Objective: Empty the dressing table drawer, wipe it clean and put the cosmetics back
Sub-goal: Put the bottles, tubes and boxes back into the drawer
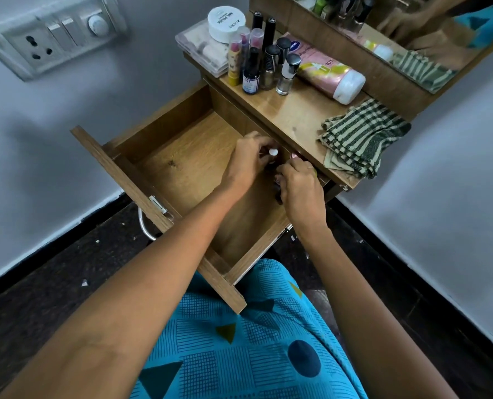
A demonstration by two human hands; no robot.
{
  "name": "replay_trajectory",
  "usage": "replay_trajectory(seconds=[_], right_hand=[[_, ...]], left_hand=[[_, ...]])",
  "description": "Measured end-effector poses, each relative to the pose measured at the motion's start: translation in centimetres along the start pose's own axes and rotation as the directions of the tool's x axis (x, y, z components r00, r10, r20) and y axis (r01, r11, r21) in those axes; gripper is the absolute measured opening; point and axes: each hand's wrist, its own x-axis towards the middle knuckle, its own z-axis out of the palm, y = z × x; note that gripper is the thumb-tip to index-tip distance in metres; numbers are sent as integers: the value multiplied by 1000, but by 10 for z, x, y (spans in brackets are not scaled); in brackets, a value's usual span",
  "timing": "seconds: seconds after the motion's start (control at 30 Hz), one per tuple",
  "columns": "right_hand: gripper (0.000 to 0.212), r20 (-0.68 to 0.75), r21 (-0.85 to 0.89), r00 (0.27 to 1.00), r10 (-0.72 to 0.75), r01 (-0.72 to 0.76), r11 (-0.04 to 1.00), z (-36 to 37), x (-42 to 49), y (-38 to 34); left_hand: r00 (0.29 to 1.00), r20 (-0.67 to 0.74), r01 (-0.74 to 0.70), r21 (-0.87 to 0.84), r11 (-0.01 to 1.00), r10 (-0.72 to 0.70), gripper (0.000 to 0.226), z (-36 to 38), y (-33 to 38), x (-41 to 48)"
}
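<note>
The wooden drawer (182, 156) is pulled open, and most of its floor is bare. Both hands reach into its right side under the tabletop edge. My left hand (248, 159) curls round a small dark bottle with a white cap (273, 152). My right hand (300, 191) grips small cosmetics, with a pink item (294, 156) showing by its fingers and dark ones beneath it. On the table top (297, 116) stand several nail polish bottles (268, 67), lip balm sticks (235, 57), a pink lotion bottle (328, 74) lying flat, and a white round jar (226, 23) on a clear plastic box (202, 50).
A striped green cloth (360, 139) lies folded on the right of the table top. A mirror (412, 33) stands behind the table. A switch panel (52, 38) is on the left wall. White walls close in on both sides above a dark floor (52, 283).
</note>
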Motion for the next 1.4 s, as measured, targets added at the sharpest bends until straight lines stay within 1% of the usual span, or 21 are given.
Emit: replay_trajectory(seconds=[0.17, 0.27, 0.47, 0.67, 0.87, 0.97, 1.07, 1.13, 1.23, 1.33, 1.4], right_hand=[[12, -50, -51, 998, 24, -27, 998, 6, 1, -2], [11, -69, -67, 997, 29, -34, 997, 7, 1, -4], [18, -106, -99, 994, 37, -47, 994, 7, -2, -6], [27, -125, -85, 991, 52, -63, 994, 8, -4, -7], [34, -132, -86, 990, 47, -59, 995, 10, -5, -7], [33, -139, -81, 989, 51, -63, 995, 8, -5, -9], [27, -135, -58, 989, 65, -73, 996, 5, -4, -11], [21, -141, -5, 987, 72, -73, 997, -1, -1, -13], [16, -168, 76, 983, 75, -63, 995, -13, 10, -21], [17, -219, 160, 973, 75, -40, 986, -27, 27, -27], [18, -248, 226, 965, 82, -25, 974, -33, 41, -30]], left_hand=[[1000, 3, -2, -68, 998, 2, 26, 7, 0, 2], [999, 34, -11, -73, 997, 13, 26, 11, 0, 4], [999, 49, -5, -88, 996, 9, 27, 13, 1, 5], [998, 54, -5, -98, 995, 11, 25, 11, 2, 5], [997, 66, 37, -172, 984, -26, 26, 8, 3, 4], [997, 69, 42, -183, 982, -30, 27, 5, 6, 3], [999, 51, 28, -161, 987, -20, 25, -2, 8, 3], [1000, -4, 22, -171, 985, -23, 20, -11, 12, 3], [986, -163, -14, -241, 970, -26, 12, -28, 20, 5], [946, -323, -92, -234, 968, 12, 12, -45, 29, 11], [912, -408, -139, -201, 970, 46, 18, -55, 36, 17]])
